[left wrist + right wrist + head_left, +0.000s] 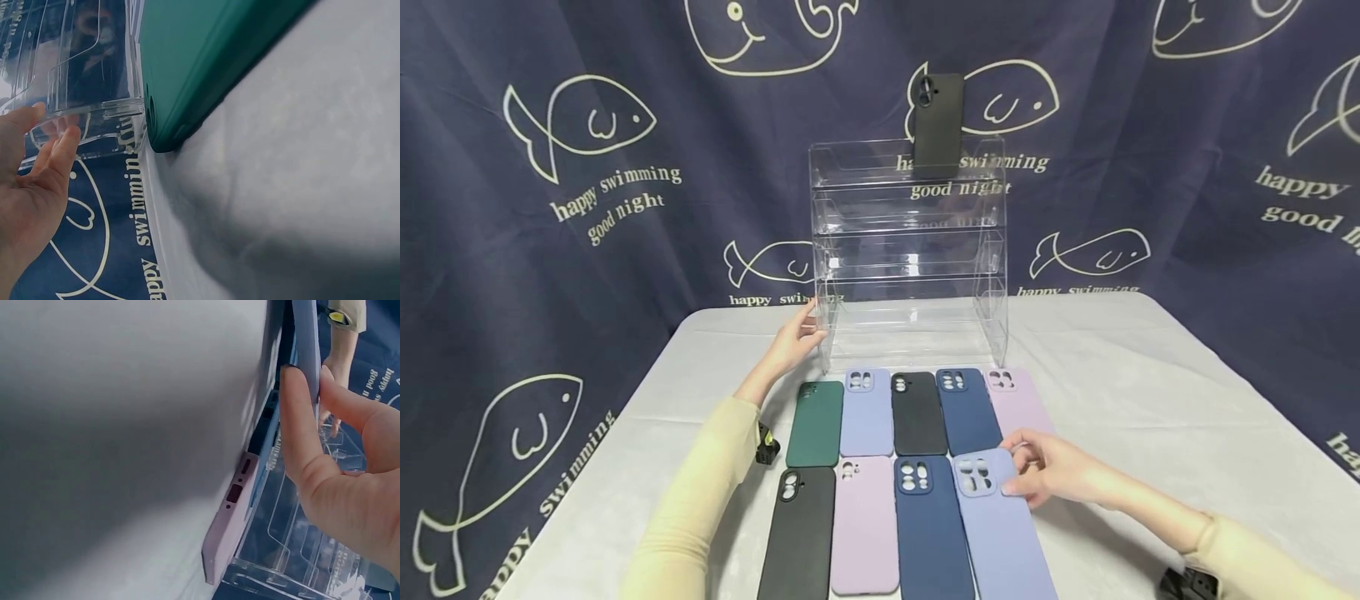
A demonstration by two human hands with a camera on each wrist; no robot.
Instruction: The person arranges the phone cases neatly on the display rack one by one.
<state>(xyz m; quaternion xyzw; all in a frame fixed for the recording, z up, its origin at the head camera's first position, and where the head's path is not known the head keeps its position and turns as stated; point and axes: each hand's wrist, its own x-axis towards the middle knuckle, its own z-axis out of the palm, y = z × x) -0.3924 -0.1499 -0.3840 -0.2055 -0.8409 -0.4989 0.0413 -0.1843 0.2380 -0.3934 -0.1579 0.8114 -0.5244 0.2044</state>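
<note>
My right hand [1051,468] pinches the upper right edge of a light blue phone case [1003,529] between thumb and fingers. In the right wrist view, that case [306,347] appears edge-on between thumb and fingers, its top end slightly raised. At the left side of a clear tiered display rack [913,310], my left hand [792,340] touches the plastic with its fingers extended. The left wrist view shows these fingers [62,153] against the rack's clear side. One black phone case [938,125] stands upright on the top tier, toward the right.
Two rows of phone cases lie before the rack: green [816,425], light blue [867,421], black [919,417], navy [972,417] and lilac [1018,400] behind; black [797,533], lilac [865,533] and navy [932,533] in front. A dark fish-print curtain [700,125] hangs behind the white-covered table [1150,375].
</note>
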